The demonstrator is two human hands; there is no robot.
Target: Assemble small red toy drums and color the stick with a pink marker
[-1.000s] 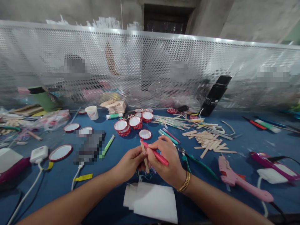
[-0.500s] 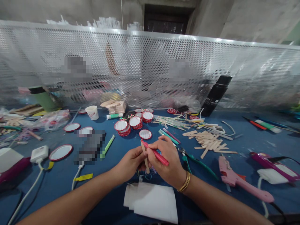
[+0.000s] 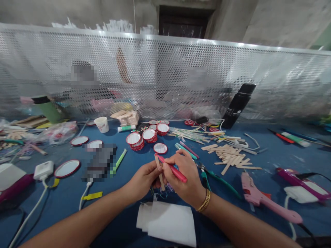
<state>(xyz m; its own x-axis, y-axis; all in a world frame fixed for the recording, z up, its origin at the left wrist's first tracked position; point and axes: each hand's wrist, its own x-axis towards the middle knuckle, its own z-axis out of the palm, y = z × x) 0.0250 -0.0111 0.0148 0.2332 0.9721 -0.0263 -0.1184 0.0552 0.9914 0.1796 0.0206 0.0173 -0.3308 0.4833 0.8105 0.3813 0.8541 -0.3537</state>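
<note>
Over the blue table (image 3: 271, 162), my left hand (image 3: 143, 179) is closed on a wooden craft stick (image 3: 159, 171), held nearly upright. My right hand (image 3: 184, 177) is closed on a pink pen (image 3: 173, 169), with its tip against the top of the stick. The two hands touch each other. A gold bangle (image 3: 204, 202) is on my right wrist. White folded paper (image 3: 168, 222) lies just below the hands.
A pile of wooden sticks (image 3: 230, 156), green-handled pliers (image 3: 212, 175) and a pink glue gun (image 3: 261, 199) lie to the right. Red-rimmed round lids (image 3: 143, 136) and mirrors (image 3: 66, 168) sit ahead and left. A perforated metal screen (image 3: 165, 75) closes the far side; a black bottle (image 3: 238, 103) leans there.
</note>
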